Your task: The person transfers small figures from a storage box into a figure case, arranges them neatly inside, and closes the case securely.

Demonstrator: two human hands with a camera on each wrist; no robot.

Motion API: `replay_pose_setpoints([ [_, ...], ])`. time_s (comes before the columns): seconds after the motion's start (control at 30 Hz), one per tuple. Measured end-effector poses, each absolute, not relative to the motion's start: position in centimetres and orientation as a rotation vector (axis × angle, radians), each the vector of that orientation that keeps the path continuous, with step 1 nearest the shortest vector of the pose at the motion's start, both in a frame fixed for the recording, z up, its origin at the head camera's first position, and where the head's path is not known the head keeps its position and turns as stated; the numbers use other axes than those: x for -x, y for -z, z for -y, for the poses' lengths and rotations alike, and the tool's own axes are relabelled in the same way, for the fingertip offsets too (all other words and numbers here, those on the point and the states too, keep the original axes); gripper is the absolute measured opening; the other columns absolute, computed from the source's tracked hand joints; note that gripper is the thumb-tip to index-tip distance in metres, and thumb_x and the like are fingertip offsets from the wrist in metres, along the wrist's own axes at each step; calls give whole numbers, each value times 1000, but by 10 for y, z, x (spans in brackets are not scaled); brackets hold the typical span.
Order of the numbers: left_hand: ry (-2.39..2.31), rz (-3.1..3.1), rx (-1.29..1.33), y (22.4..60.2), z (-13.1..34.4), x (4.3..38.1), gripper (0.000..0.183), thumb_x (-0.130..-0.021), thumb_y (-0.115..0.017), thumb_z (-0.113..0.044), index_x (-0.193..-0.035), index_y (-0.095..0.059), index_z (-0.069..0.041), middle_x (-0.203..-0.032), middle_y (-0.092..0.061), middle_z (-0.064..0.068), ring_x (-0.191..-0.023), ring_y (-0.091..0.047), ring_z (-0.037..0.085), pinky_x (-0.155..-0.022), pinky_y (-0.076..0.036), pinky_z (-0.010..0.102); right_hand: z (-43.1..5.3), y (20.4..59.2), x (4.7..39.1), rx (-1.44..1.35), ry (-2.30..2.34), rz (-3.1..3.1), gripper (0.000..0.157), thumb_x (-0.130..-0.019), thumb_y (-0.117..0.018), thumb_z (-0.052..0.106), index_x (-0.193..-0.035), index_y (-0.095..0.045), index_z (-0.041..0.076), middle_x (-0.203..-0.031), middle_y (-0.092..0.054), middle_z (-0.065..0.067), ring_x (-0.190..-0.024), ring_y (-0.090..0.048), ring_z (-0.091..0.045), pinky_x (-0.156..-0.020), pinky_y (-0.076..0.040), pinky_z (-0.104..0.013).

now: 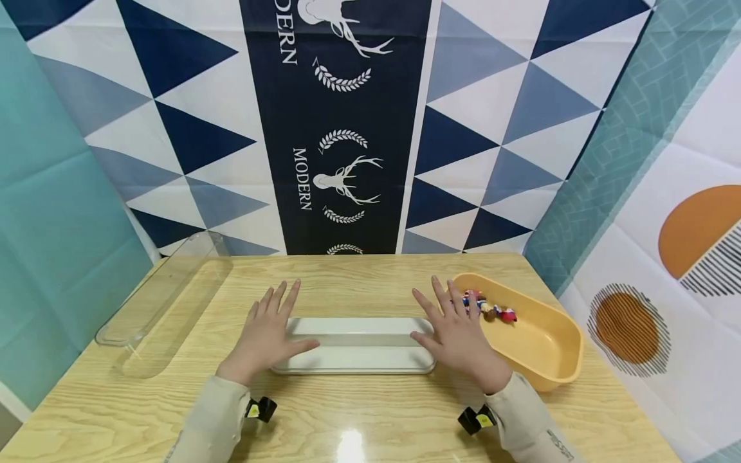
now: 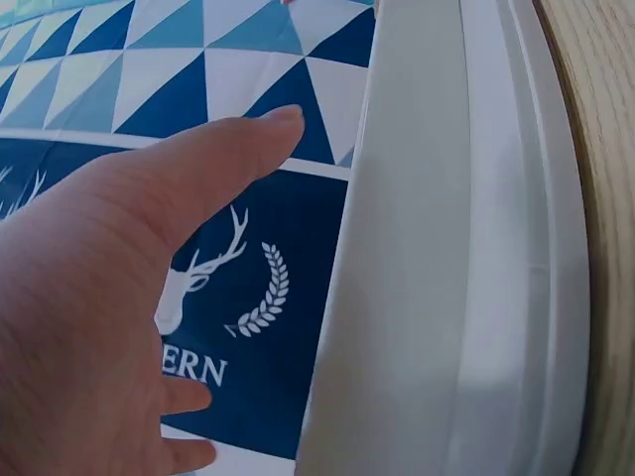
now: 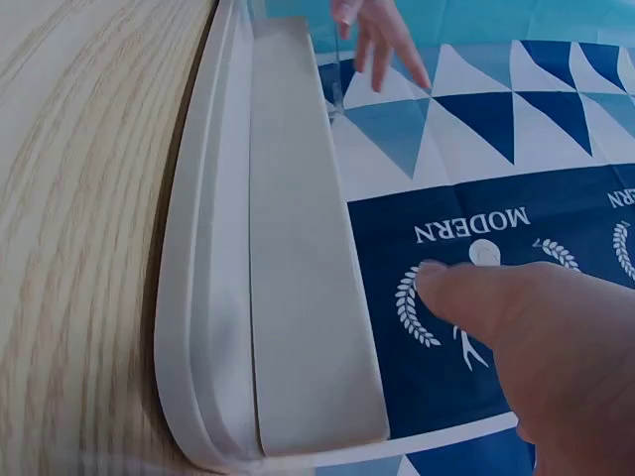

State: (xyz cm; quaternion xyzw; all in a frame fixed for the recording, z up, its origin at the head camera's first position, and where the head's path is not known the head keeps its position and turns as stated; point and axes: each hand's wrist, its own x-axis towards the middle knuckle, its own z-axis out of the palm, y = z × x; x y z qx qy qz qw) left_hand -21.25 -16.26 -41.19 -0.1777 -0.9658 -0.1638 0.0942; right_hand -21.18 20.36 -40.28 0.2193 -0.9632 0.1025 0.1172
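Note:
A long white plastic box (image 1: 359, 359) with rounded ends lies crosswise on the table in front of me. My left hand (image 1: 267, 337) hovers at its left end, fingers spread and thumb pointing inward over the box. At the opposite end my right hand (image 1: 460, 334) is held palm down, its fingers likewise fanned out. Neither hand holds anything. Both wrist views show the long side of the white box (image 2: 417, 258) beside an extended thumb. Right fingertips overlap the edge of a yellow tub (image 1: 541, 350) in the head view.
Inside the tub lie several small colourful figurines (image 1: 492, 312), bunched near its left side. A clear plastic bin (image 1: 168, 308) stands at the left of the wooden table (image 1: 301, 421). Patterned cloth (image 1: 347, 116) hangs along the back, with more cloth at both sides.

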Motion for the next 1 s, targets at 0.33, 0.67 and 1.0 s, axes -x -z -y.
replay_pose_setpoints([
  [0.33,916,2926,594,427,179,211,132,-74,-87,-45,-160,7,-9,-158,-15,32,-140,-22,55,-108,-28,71,-222,388,213,-668,-309,2786,70,-97,-62,38,-157,-31,17,-163,-12,-21,-147,-9,-47,-113,-3,-73],
  [0.67,1207,2895,648,437,190,207,142,-65,-95,-27,-159,9,-5,-156,-14,36,-141,-15,56,-111,-22,70,-242,372,219,-742,-270,2726,61,-99,-63,26,-152,-37,14,-155,-27,-26,-143,-19,-47,-112,-9,-72],
  [1.0,1612,2805,685,452,200,207,139,-69,-92,-11,-159,14,-13,-159,-5,34,-145,-9,49,-117,-15,61,-260,360,230,-859,-224,2622,53,-91,-69,9,-140,-47,7,-144,-37,-30,-133,-30,-50,-108,-15,-75],
])
